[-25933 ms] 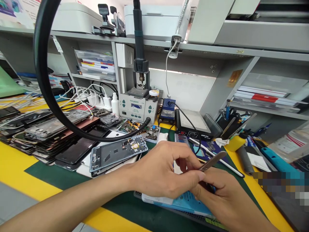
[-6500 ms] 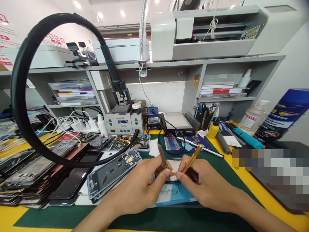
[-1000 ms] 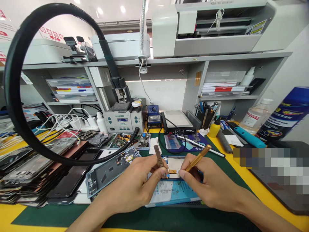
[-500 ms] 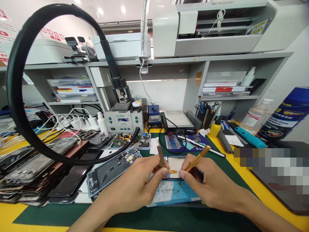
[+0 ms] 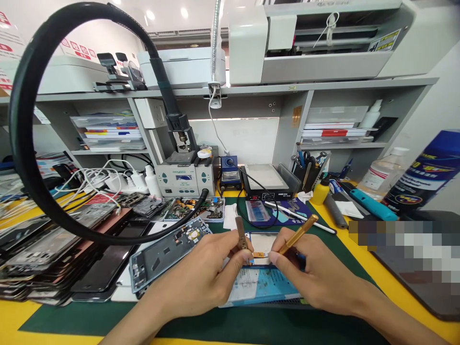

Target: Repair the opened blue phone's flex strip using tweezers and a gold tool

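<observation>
My left hand (image 5: 210, 268) is closed around a pair of metal tweezers (image 5: 240, 232), whose upper end leans out above the fingers. My right hand (image 5: 316, 273) pinches a slim gold tool with a pen-like handle (image 5: 298, 234); its tip is hidden by the fingers. Between the fingertips lies an orange flex cable (image 5: 258, 255) on the pale back of a phone screen (image 5: 262, 241) with a dark blue edge. Under the screen is a light blue and white box (image 5: 264, 290). A blue-grey phone frame (image 5: 161, 258) rests left of my left hand.
A rework station (image 5: 185, 179) with a looping black hose (image 5: 21, 143) stands behind on the left. Stacked phone parts (image 5: 53, 239) crowd the left side. A heating plate (image 5: 268, 179) is at the back. Bottles and a blue spray can (image 5: 424, 167) stand right, on a green mat (image 5: 201, 321).
The orange flex cable looks slightly more bowed between my fingertips. My right hand has shifted a little to the right. Both hands keep their tools.
</observation>
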A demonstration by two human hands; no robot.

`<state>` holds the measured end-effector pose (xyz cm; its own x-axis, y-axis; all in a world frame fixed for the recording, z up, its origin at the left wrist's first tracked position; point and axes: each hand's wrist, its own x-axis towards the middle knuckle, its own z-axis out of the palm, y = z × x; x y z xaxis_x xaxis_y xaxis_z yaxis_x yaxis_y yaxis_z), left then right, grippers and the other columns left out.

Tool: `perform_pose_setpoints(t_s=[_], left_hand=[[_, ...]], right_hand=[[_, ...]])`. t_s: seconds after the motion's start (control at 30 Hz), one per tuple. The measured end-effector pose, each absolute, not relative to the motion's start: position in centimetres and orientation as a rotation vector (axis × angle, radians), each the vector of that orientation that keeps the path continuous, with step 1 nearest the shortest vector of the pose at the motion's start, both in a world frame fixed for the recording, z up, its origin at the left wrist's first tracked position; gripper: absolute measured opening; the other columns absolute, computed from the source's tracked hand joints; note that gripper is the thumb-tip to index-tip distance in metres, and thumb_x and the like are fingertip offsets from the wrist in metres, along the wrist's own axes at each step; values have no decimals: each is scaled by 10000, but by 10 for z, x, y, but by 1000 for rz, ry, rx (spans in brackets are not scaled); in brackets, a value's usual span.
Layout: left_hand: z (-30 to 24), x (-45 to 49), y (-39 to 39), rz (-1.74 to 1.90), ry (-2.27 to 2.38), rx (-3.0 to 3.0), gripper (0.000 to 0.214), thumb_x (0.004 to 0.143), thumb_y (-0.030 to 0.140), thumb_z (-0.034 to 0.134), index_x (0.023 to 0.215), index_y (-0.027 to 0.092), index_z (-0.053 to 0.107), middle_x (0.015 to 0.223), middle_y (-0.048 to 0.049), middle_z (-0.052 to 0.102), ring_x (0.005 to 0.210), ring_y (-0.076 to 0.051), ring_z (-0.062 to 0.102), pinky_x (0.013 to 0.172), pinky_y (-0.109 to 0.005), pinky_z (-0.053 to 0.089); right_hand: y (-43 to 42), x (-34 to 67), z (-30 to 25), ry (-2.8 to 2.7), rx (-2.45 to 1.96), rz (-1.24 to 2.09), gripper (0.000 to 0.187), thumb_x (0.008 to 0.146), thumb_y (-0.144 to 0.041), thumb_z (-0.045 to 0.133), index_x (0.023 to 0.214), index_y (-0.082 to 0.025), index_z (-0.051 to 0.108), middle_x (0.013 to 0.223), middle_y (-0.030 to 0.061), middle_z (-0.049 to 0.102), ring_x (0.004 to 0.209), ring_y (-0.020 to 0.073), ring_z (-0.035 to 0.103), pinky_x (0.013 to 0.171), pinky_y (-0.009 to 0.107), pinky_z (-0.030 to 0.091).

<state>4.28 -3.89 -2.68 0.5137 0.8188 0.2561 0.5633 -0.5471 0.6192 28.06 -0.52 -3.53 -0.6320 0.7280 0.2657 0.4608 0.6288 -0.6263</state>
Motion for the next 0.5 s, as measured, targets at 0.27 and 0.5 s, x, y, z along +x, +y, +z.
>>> perform_pose_setpoints(t_s=[0.27,0.5], left_hand=[[-29,43,-40,750,1132,2300,244,1092,290,378,1050,204,603,923,-21,654,772,-166,543,706,-275,389],[-30,43,-39,733,1141,2289,240,1095,311,380,1071,217,599,934,-6,645,770,-162,524,696,-275,376]], right_hand=[[-6,280,-36,-2339,-934,714,223,1011,-226,473,799,-206,540,702,-29,486,570,136,465,535,262,369],[-6,279,-35,-2373,-930,667,222,1004,-210,470,804,-198,565,711,-22,512,566,133,465,537,263,371]])
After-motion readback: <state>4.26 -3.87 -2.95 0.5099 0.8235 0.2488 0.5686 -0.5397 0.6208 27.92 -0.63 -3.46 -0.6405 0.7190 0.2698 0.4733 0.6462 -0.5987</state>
